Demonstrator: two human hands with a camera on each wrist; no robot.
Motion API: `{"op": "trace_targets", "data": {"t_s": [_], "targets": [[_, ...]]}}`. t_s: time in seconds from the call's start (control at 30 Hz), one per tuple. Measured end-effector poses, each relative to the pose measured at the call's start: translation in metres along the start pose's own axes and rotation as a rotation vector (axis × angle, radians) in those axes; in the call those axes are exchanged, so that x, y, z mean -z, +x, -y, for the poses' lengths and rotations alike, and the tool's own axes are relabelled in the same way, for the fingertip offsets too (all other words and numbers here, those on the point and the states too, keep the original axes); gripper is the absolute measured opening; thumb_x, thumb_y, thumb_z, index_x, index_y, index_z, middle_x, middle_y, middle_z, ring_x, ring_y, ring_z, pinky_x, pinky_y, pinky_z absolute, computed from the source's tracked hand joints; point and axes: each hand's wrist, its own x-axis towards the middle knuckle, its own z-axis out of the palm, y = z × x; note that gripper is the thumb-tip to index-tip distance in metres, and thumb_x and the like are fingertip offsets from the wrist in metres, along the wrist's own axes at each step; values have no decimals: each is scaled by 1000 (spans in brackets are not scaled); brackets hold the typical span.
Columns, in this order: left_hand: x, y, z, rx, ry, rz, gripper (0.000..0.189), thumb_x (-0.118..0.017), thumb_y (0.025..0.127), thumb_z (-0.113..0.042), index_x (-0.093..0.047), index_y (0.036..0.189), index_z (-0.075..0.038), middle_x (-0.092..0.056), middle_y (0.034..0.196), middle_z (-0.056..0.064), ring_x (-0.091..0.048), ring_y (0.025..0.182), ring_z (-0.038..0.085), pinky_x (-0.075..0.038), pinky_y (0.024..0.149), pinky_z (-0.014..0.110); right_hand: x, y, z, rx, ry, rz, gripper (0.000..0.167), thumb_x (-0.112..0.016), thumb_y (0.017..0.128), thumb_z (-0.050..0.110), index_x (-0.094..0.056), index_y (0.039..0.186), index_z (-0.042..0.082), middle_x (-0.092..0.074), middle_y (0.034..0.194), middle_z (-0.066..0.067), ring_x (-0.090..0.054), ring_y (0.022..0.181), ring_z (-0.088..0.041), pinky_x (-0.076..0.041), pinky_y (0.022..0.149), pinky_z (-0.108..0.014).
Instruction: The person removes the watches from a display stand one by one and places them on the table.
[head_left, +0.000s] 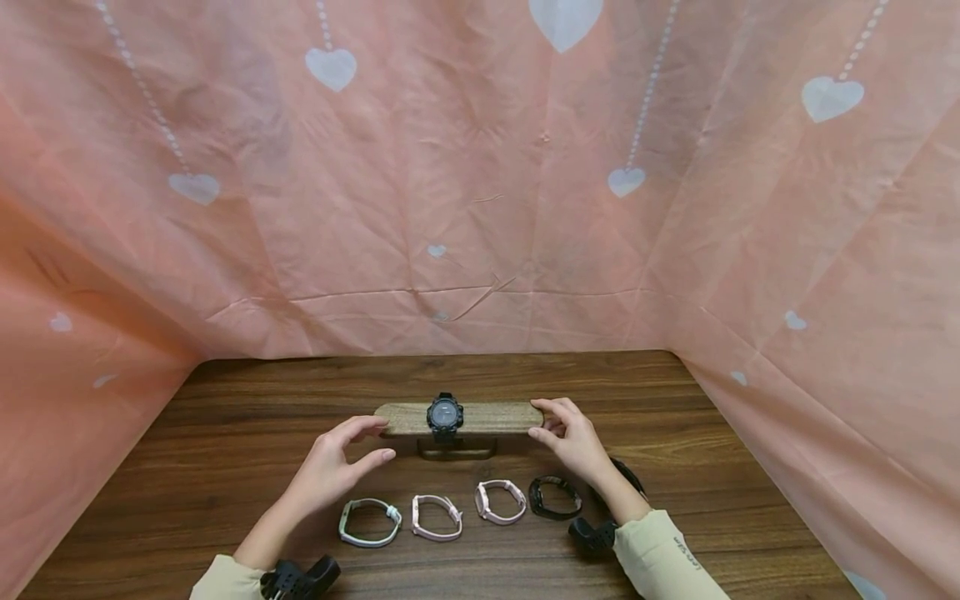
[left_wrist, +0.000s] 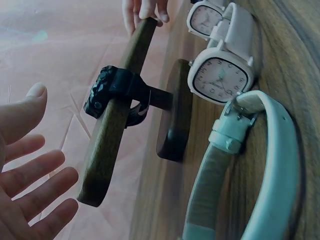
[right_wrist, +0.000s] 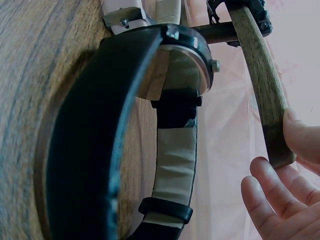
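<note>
A wooden T-shaped watch stand (head_left: 495, 418) stands on the table, its bar running crosswise. Strapped round that bar, left of its middle, is a black watch (head_left: 446, 414) with a round dial. My right hand (head_left: 576, 442) pinches the bar's right end between thumb and fingers. At the other end is my left hand (head_left: 330, 471), fingers spread and fairly straight, fingertips right at the bar's tip. The left wrist view shows the left palm (left_wrist: 20, 210) facing the stand, holding nothing.
In front of the stand lie a pale green watch (head_left: 367, 543), two pink watches (head_left: 437, 536) and a black watch (head_left: 555, 514), in a row with closed straps. Another black band (head_left: 628, 477) is partly hidden by the right forearm. Pink curtain (head_left: 480, 208) surrounds the wooden table (head_left: 247, 417).
</note>
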Motion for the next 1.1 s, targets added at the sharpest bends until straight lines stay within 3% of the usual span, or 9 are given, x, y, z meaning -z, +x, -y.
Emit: {"op": "trace_targets", "data": {"t_s": [0.5,0.67,0.9,1.1], "targets": [[-11,20,-7,-48,-59,-9,45,-80,73,-18,-63,112,-3,-66,103,8,-63,93,23,-51,78,42,-1,1,-2,6,-2,-24,40,-75,75,1,-63,113,2,-56,96,-6,-56,74,-14,-50,63,-23],[-14,24,-6,-48,-19,19,48,-80,74,-23,-62,115,-5,-65,106,7,-61,96,22,-49,81,42,-2,0,-3,16,0,-31,40,-76,74,0,-64,113,2,-57,96,-7,-56,74,-14,-49,62,-22],[-20,32,-6,-93,3,73,50,-79,75,-23,-61,117,-3,-63,112,7,-58,104,22,-47,87,40,0,0,0,-2,3,-8,40,-75,76,2,-63,115,2,-56,99,-7,-56,75,-13,-50,64,-24],[-27,40,-4,-81,38,103,52,-77,76,-29,-59,120,-9,-60,117,3,-54,111,19,-44,93,39,0,1,-1,-14,0,1,41,-74,77,4,-62,116,3,-56,99,-6,-57,76,-15,-51,65,-24]]}}
